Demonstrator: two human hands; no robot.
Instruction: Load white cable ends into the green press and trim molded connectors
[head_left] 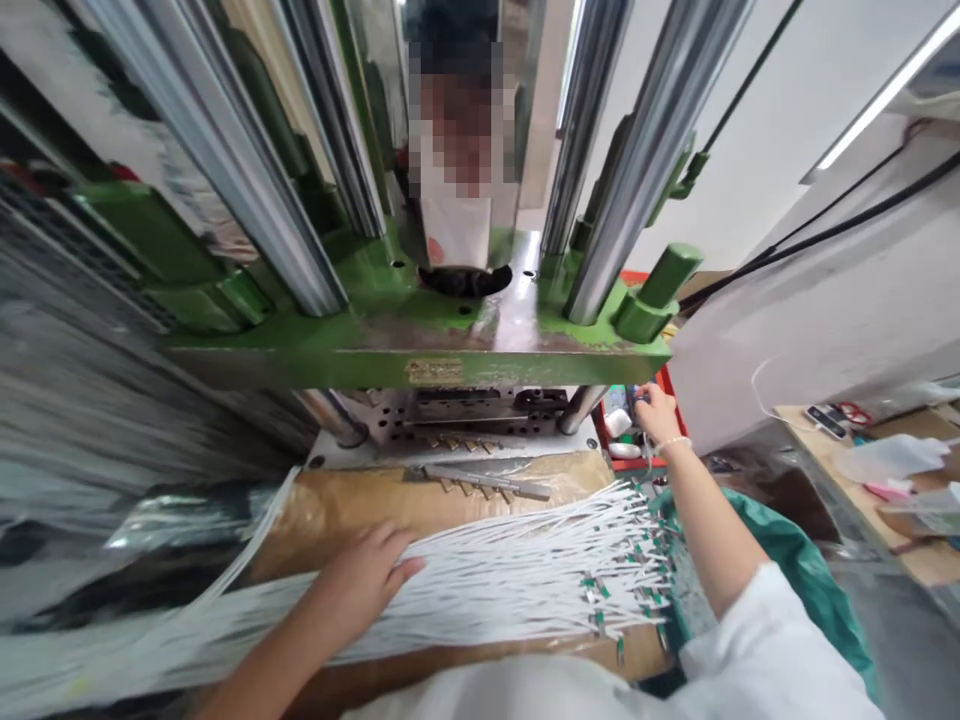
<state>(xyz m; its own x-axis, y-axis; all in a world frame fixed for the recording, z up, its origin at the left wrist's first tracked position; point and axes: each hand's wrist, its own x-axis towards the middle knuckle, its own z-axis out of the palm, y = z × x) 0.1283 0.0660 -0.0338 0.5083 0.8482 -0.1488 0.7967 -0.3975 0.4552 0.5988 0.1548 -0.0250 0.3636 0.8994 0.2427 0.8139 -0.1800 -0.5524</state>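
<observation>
A broad bundle of white cables (495, 580) lies across the brown work surface, with small green and metal connector ends (637, 560) on the right. My left hand (371, 565) rests on the bundle's upper edge, fingers loosely stretched and thumb apart. At the right of the press, my right hand (657, 414) reaches into a red tray (679, 415). Its fingers are curled at a dark item too hidden to name. White rounded items (621, 450) lie beside it in the tray. A metal bar fixture (487, 482) with several small brass-coloured pieces lies just behind the cables.
A green press (465, 365) with steel columns (645, 180) rises ahead, over a metal die bed (480, 405). Green sheeting (795, 560) hangs at the right. A wooden side table (870, 490) holds scissors (855, 413) and plastic items. Behind the columns is a person, partly visible.
</observation>
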